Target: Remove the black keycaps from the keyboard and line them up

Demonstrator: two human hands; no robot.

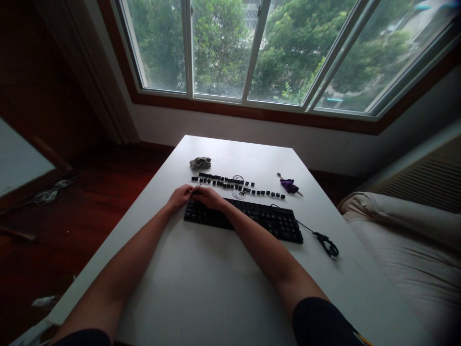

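Full-size keyboard [268, 217] on the white table [173, 293], toward four o'clock from the grip, long axis from nine-thirty to three-thirty, with right hand [212, 197] nearer, over its ten o'clock corner, and left hand [181, 195] just beside. All black, corded. Fingers drawn together, perhaps on something thin; cannot tell. Loose keycaps [247, 191] in rows toward twelve.

Your right sleeve [320, 319] is short and dark, with a small yellow marking [363, 339] partly visible on it. Your left sleeve [84, 338] has the same dark colour. Both your forearms [255, 235] and your hands [209, 198] are bare.
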